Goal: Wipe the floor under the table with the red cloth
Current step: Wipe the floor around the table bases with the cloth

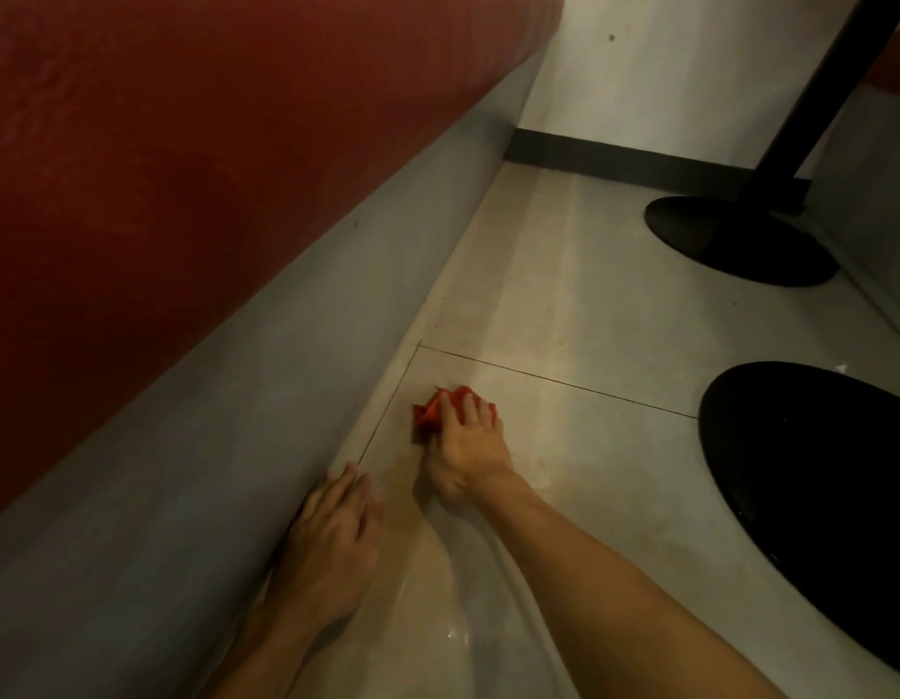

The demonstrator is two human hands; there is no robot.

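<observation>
A crumpled red cloth point(430, 408) lies pressed on the pale tiled floor point(564, 320), close to the grey base of a bench. My right hand point(463, 446) is on top of it, fingers curled over the cloth and holding it against the tile. My left hand point(334, 537) rests flat on the floor with fingers spread, right beside the bench base, holding nothing. Both forearms reach in from the bottom of the view.
A red padded bench seat point(160, 169) on a grey base point(185, 446) fills the left side. Two round black table feet point(740, 239) point(816, 486) stand on the right, the far one with a black post point(831, 88). A white wall with dark skirting point(614, 158) closes the far end.
</observation>
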